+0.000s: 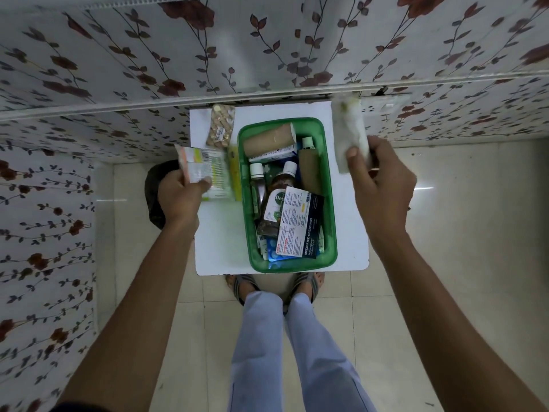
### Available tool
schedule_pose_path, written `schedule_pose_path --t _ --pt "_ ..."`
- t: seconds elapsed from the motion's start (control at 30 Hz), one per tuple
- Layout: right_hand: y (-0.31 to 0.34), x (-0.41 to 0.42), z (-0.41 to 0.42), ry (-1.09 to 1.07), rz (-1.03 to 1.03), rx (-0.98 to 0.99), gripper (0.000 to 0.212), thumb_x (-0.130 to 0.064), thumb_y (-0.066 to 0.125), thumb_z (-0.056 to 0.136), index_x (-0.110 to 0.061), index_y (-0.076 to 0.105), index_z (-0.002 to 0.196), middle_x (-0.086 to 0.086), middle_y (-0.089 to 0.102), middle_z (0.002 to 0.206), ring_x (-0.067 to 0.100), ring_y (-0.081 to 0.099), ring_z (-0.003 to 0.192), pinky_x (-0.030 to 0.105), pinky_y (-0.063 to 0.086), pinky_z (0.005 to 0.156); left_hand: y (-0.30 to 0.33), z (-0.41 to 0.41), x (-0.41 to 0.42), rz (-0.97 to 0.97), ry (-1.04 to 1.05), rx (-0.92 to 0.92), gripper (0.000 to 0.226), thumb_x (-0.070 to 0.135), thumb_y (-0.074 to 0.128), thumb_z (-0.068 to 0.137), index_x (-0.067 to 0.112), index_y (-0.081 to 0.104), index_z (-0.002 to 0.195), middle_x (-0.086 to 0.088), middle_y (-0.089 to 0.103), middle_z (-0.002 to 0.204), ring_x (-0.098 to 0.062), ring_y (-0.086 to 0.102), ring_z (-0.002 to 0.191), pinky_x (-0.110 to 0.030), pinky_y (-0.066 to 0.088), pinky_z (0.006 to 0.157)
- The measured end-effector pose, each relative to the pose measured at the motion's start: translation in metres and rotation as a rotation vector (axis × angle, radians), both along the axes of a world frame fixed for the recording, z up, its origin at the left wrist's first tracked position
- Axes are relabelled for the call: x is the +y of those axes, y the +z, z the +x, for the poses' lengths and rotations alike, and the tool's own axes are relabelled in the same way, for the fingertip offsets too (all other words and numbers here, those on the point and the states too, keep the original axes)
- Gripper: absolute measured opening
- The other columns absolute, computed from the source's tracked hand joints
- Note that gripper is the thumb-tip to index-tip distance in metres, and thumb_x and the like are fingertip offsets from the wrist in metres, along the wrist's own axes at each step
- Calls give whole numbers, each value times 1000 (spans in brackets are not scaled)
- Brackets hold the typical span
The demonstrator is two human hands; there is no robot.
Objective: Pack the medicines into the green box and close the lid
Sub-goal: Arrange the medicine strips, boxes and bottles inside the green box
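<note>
Small white bench [219, 242] by floral wall; green plastic box [329, 203] mostly packed, lid unseen. Left hand [178, 200] grasps medicine cartons [197, 166], right hand [380, 179] a blurred white pack [350, 135]; tan tablet strip [221, 126] left out.

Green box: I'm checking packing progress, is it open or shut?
Open. The green box has no lid on; bottles and packets lie exposed inside. No lid is identifiable.

The lidless green box [329, 203] stands mid-desk, crammed with bottles, cartons and rolls, while a tan blister strip [221, 126] lies near the desk's far left corner and a yellow strip [234, 171] beside the box's left wall.
</note>
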State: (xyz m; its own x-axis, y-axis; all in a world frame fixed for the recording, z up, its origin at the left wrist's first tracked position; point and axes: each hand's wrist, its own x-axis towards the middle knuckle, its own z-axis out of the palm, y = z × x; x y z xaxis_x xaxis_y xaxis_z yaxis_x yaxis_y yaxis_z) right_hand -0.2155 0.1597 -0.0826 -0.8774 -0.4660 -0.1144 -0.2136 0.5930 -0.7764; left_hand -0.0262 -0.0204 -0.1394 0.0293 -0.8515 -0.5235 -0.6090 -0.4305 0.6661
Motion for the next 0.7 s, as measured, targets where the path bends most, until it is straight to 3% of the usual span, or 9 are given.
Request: schedule_pose_path --t 0.1,0.17,0.23,0.33,0.43,0.47,0.57,0.7 --pt "5 8 14 31 -23 -58 17 -28 52 91 -19 62 102 -1 63 80 14 53 65 18 40 54 29 6 4 -47 100 133 31 9 71 76 2 63 105 -9 68 100 -21 65 87 -35 52 77" --pt "4 12 19 37 -22 -72 17 -28 52 91 -19 62 101 -2 63 81 13 53 68 14 39 55 51 6 17 -73 110 237 33 9 70 76 1 60 107 -9 68 105 -21 66 91 -35 54 78" --pt "2 14 20 36 -11 -70 17 -28 52 92 -19 62 102 -2 63 82 11 52 68 11 37 54 68 -1 37 -38 53 354 31 6 67 78 2 58 108 -11 68 109 -24 66 98 -39 55 84" --pt "2 16 19 23 -4 -70 18 -28 52 92 -18 63 102 -2 63 82 5 50 65 9 36 53 74 -20 70 30 -122 430 29 9 68 77 18 58 104 0 68 103 -17 66 96 -34 54 87" --pt "5 15 14 23 -9 -52 20 -27 52 91 -16 63 104 -2 63 84 3 49 65 8 37 54 67 -39 88 -57 -387 230 52 18 68 79 16 46 127 4 61 111 -15 61 96 -10 48 80" --pt "7 15 14 34 -9 -36 21 -27 52 91 -15 63 104 -2 63 85 3 50 65 7 37 54 63 -42 91 -116 -483 119 61 17 67 81 12 38 135 1 56 119 -17 59 101 -8 44 79" --pt "12 15 12 66 -10 2 22 -28 52 91 -14 63 106 -2 63 88 10 53 70 6 39 55 60 -46 98 -258 -666 -91 65 17 62 85 9 29 140 -13 41 139 -26 49 119 -22 40 89" --pt "13 18 16 90 -21 11 23 -28 53 91 -15 63 106 -5 62 86 8 53 69 7 40 55 59 -34 102 -571 -845 -255 49 9 59 83 8 48 131 -20 49 134 -38 48 121 -48 46 92"
